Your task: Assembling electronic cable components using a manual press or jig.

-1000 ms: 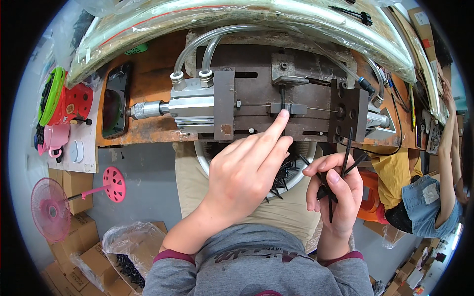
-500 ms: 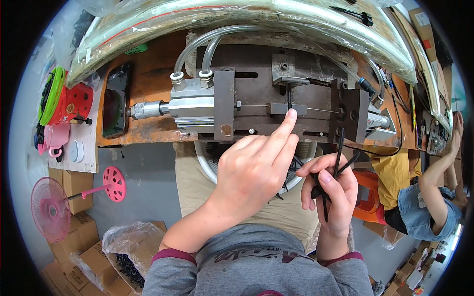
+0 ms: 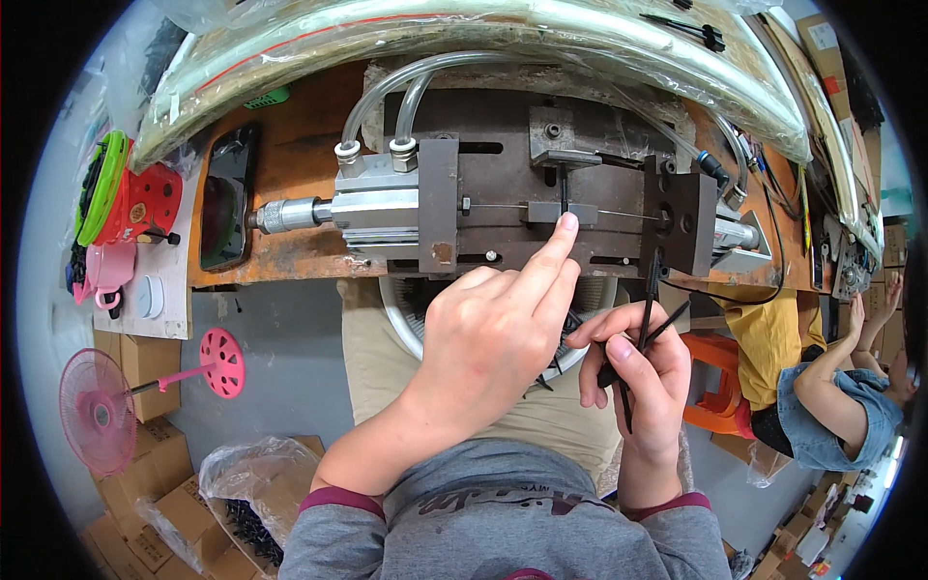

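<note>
My left hand [image 3: 495,324] reaches over the front of a dark metal fixture [image 3: 503,184]. Its index finger is stretched out, its tip touching the lower end of a slim black piece [image 3: 565,188] that lies across a small grey block [image 3: 537,213]. A thin rod or wire passes lengthwise through the block's line. The left thumb is hidden under the hand. Lower and to the right, my right hand [image 3: 646,372] is closed round a few slim black stick-like pieces [image 3: 651,307], which point different ways. Their exact kind cannot be told.
Pneumatic cylinders [image 3: 377,208] with clear hoses [image 3: 411,72] flank the fixture. A white-rimmed basket [image 3: 406,324] of black pieces sits below the bench edge. A phone-like black slab [image 3: 228,198] lies left, above a pink fan [image 3: 99,411]. Another person [image 3: 836,396] works at far right.
My right hand has shifted slightly left with the black pieces. My left fingertip stays at the block, with hardly any movement. The other person's arms have moved.
</note>
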The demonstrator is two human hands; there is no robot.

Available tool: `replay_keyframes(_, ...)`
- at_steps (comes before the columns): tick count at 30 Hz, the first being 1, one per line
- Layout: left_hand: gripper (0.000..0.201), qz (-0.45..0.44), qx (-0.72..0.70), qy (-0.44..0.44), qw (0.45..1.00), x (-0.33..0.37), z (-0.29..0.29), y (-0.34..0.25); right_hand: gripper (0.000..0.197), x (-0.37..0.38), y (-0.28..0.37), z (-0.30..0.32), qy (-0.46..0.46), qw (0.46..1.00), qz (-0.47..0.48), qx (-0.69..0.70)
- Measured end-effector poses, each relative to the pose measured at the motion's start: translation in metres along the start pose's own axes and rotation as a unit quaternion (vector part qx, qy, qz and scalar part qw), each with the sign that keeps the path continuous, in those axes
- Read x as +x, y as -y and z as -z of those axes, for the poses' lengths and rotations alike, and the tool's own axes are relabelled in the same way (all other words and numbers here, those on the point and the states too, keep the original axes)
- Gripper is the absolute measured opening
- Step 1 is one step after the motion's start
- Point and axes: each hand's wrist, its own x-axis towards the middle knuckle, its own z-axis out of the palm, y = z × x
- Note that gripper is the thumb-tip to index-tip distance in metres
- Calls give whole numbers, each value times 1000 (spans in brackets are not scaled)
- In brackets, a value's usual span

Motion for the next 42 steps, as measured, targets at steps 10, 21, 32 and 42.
replay_keyframes(10,23,7,-8,0,1000,0,1,0,12,0,-2,0,9,1000,0,-19)
replay_keyframes(21,25,4,-3,2,1000,-1,0,2,11,-1,-1,-3,12,999,0,-31)
replay_keyframes(32,25,29,-8,31,999,1,6,0,10,-3,-1,-6,15,999,-20,-42)
replay_keyframes(42,24,39,-3,31,999,1,6,0,10,-3,-1,-6,9,998,-22,-58)
